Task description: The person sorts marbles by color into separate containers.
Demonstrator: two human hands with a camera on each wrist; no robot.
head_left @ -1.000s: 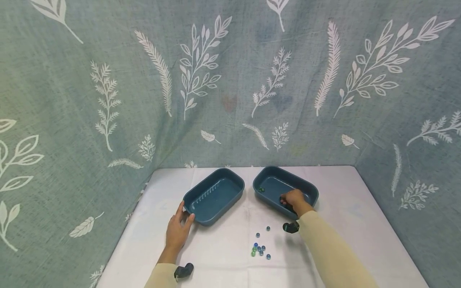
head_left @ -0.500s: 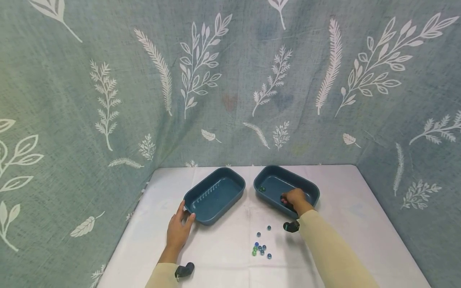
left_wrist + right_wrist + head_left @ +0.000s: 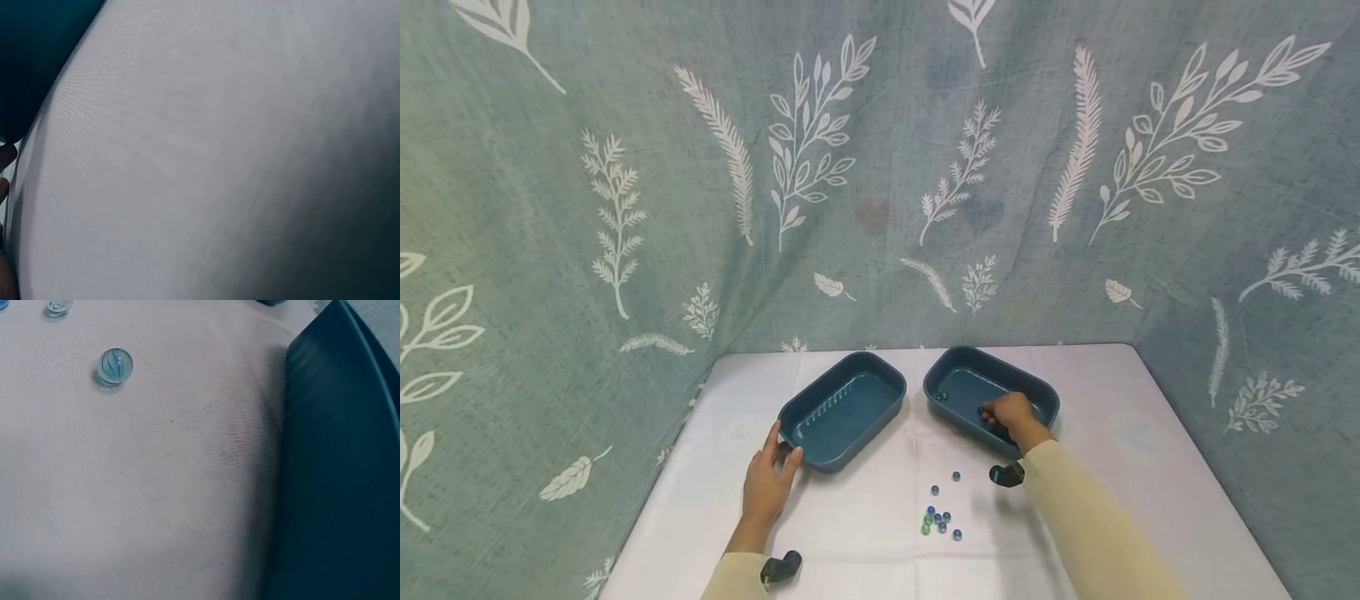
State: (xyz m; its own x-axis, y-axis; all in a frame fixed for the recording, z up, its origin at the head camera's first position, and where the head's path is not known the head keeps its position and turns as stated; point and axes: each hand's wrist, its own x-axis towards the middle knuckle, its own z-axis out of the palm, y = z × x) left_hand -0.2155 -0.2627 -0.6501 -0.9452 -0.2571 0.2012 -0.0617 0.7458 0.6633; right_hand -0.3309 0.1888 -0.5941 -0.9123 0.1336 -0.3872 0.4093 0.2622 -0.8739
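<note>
My left hand (image 3: 765, 492) lies at the near left corner of the left blue tray (image 3: 826, 457), its fingers and thumb spread against the outer wall. In the left wrist view only a few fingertips (image 3: 6, 155) show beside that tray. My right hand (image 3: 1011, 412) reaches over the near wall into the right blue tray (image 3: 1045, 392), fingers curled, with a small dark marble (image 3: 981, 411) at the tips. Some green marbles (image 3: 942, 396) lie in that tray's left end. The right hand is out of its own wrist view, which shows the tray's outer wall (image 3: 337, 462).
Several blue and clear marbles (image 3: 942, 527) and a couple of green marbles (image 3: 927, 529) lie loose on the white cloth (image 3: 850, 533) between my arms. One clear marble with blue swirls (image 3: 115, 366) sits closest to the right tray. Leaf-patterned curtains (image 3: 880, 167) surround the table.
The head view has shifted slightly. Both hands keep their places at the trays, and the dark marble shows a little more clearly at my right fingertips.
</note>
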